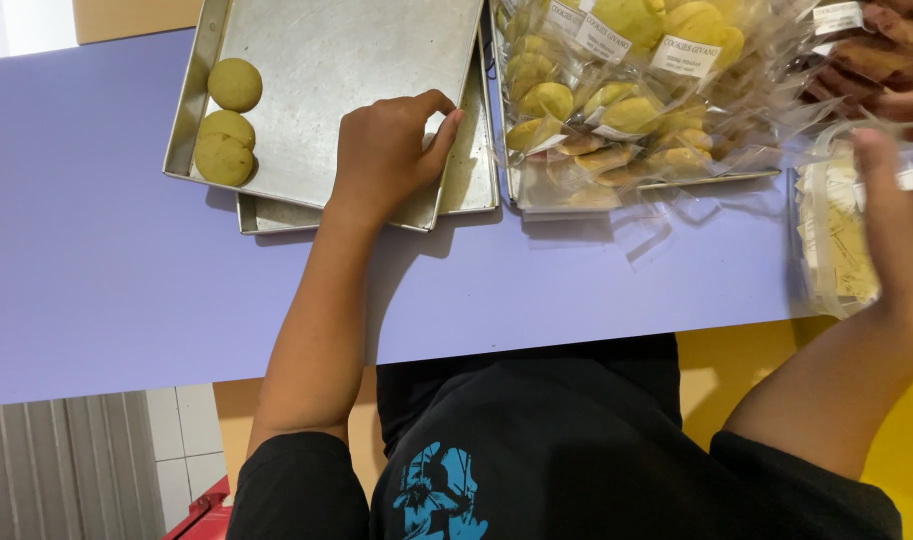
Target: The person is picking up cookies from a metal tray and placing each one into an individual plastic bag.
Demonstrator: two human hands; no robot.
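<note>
Resting curled left hand [391,150] on shiny metal baking tray [326,60] | three round yellow-green cookies [227,122] remain unpacked | right hand [901,220] blurred, grip unclear, at clear plastic label box [826,235] | next calls for reaching leftward to the cookies.

Black short-sleeved shirt [536,450] with a blue print [441,492]

My right hand [901,225] is blurred and cut off by the picture's edge, so I can't tell its grip. Beneath it, the clear bag of paper slips [831,235] is partly hidden. My left hand [391,150] curls over the upper tray [346,70], fingertips hidden.
</note>
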